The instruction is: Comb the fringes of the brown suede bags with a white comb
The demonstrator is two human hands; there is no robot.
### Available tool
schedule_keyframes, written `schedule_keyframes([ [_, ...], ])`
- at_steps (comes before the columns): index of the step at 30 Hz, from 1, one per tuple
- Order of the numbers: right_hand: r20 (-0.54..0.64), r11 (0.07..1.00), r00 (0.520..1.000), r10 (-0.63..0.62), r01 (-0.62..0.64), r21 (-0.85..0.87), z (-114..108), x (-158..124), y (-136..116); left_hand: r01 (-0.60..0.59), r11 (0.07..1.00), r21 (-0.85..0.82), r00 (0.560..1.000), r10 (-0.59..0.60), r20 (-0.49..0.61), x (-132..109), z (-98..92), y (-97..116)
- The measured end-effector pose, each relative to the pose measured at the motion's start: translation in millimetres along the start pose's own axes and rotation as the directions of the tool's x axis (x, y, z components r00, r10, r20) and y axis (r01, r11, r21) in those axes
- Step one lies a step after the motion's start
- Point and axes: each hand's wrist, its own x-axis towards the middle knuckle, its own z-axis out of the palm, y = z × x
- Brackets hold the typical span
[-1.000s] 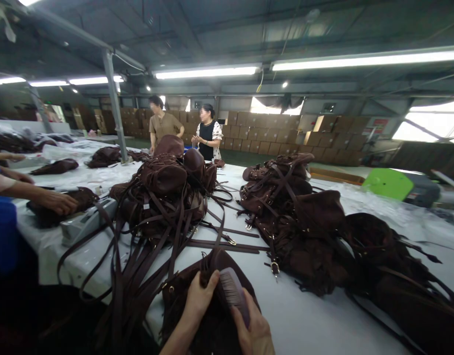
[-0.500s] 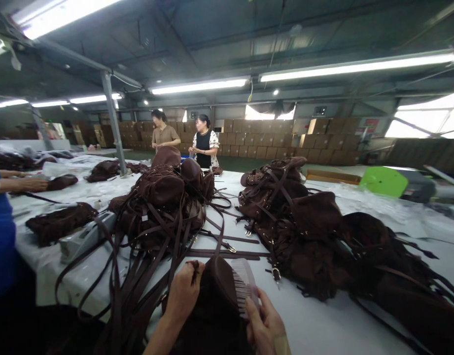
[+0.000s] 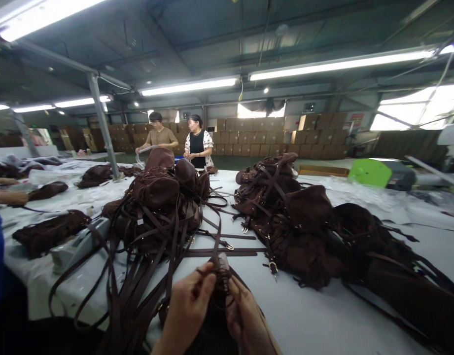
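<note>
At the near edge of the table a dark brown bag lies between my hands, its lower part in shadow. My left hand is closed, thumb against fingers, pinching thin brown fringe strands at the bag's upper side. My right hand is closed on a pale, translucent comb. The comb stands nearly upright, with brown strands across its teeth. My fingers hide its lower end. Both hands are close together, with the strands between them.
Brown bags with long straps are heaped ahead on the left. Another bag pile fills the right. Loose buckled straps lie between. A green machine stands far right. One worker is at the left edge; two people stand beyond the table.
My right hand has brought the comb leftward, close to my left hand, and its teeth are now among the strands. My left hand has shifted slightly right. The view has turned a little right.
</note>
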Motion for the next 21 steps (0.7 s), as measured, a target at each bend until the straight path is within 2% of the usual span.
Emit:
schedule_keyframes([
  [1,-0.006,0.999,1.000,0.012,-0.012,0.031,-2,-4,-5,0.091,0.992,-0.090,0.988,-0.101,-0.113,0,-2.3,-7],
  [2,-0.001,0.998,1.000,0.030,-0.030,0.061,-4,-8,-10,0.156,0.970,-0.185,0.968,-0.187,-0.166,0,-2.6,-15],
  [3,0.013,0.994,0.999,0.052,-0.053,0.093,-4,-12,-14,0.197,0.941,-0.274,0.957,-0.245,-0.155,0,-0.5,-22],
  [5,0.068,0.984,0.993,0.093,-0.102,0.144,-2,-19,-21,0.235,0.879,-0.415,0.966,-0.259,-0.001,-3,9.6,-31],
  [7,0.123,0.977,0.989,0.084,-0.106,0.185,3,-25,-25,0.256,0.830,-0.496,0.965,-0.193,0.176,-7,24.1,-32],
  [9,0.155,0.976,0.987,0.037,-0.069,0.209,8,-30,-29,0.280,0.787,-0.550,0.942,-0.115,0.314,-10,38.3,-27],
  [11,0.169,0.978,0.986,0.001,-0.036,0.205,8,-36,-35,0.293,0.764,-0.575,0.918,-0.055,0.394,-12,50.1,-23],
  [12,0.170,0.981,0.985,0.003,-0.036,0.193,7,-40,-39,0.272,0.775,-0.571,0.917,-0.029,0.398,-11,54.9,-23],
  [13,0.174,0.983,0.985,0.010,-0.042,0.180,3,-46,-43,0.237,0.801,-0.550,0.925,-0.012,0.381,-10,59.0,-25],
  [15,0.144,0.986,0.990,-0.003,-0.021,0.166,-8,-61,-54,0.171,0.862,-0.476,0.963,-0.045,0.264,-6,65.0,-36],
  [17,0.046,0.992,0.997,-0.063,0.057,0.110,-21,-76,-67,0.171,0.894,-0.414,0.985,-0.147,0.090,0,66.1,-51],
  [18,-0.008,0.993,0.995,-0.098,0.098,0.063,-28,-81,-74,0.201,0.892,-0.404,0.978,-0.208,0.025,4,63.9,-58],
  [19,-0.053,0.992,0.991,-0.125,0.127,0.016,-33,-83,-81,0.230,0.885,-0.406,0.967,-0.254,-0.005,8,59.4,-62],
  [21,-0.090,0.988,0.987,-0.133,0.124,-0.095,-39,-78,-90,0.235,0.880,-0.412,0.969,-0.247,0.025,17,44.3,-62],
])
